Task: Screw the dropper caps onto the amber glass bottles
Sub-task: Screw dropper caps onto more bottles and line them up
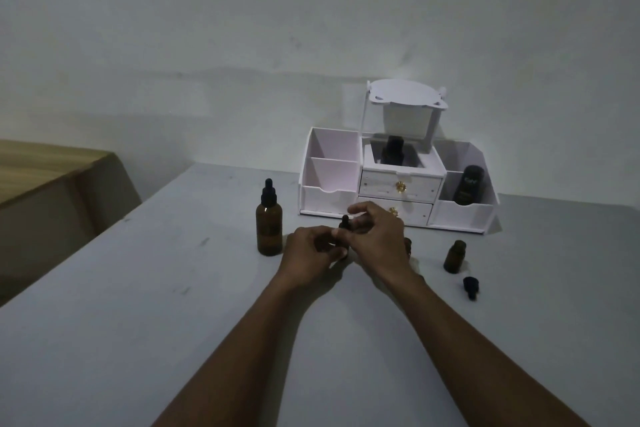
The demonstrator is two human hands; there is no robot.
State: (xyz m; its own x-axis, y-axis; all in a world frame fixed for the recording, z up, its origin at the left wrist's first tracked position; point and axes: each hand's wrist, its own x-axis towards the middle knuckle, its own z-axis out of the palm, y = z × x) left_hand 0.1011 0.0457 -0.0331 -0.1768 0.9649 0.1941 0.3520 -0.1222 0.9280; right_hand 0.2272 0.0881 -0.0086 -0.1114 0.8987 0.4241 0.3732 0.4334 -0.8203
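Gripping a small bottle (341,253) mid-worktop, the left hand (311,253) is closed around its body while the right hand (375,236) pinches its dropper cap (345,222). A tall capped bottle (269,225) stands just left; toward the right edge stands an uncapped bottle (454,256), a loose cap (470,287) beside it. A white organizer (398,180) sits near the far edge.

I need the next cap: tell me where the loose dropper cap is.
The loose cap lies on the table at the right of the head view, just in front of the small open bottle, right of both hands.
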